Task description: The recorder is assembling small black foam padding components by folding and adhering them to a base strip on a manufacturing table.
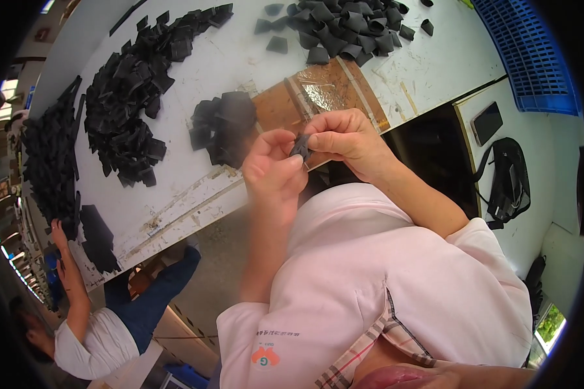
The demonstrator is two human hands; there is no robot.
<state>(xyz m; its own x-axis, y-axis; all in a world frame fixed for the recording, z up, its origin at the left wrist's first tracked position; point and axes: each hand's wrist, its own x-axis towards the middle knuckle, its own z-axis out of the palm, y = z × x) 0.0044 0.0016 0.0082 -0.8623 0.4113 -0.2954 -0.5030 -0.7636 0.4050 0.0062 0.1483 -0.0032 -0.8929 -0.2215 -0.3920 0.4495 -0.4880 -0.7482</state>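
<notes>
Close in front of my chest, a small black piece (300,148), which looks like folded cloth, is pinched between my two hands. My left hand (272,165) grips it from the left with thumb and fingers. On its other side, the thumb and fingertips of my right hand (347,139) are closed on the same piece. Just beyond my left hand lies a small heap of flat black pieces (220,123) on the white table (194,188). A brown board (279,104) with shiny clear film sits beyond my hands.
A long pile of black pieces (126,97) spreads across the left of the table; rolled black pieces (350,29) lie at the back. At far left, a co-worker (104,337) reaches to another dark pile (52,155). A blue basket (532,58), phone (486,123) and black bag (509,181) are at right.
</notes>
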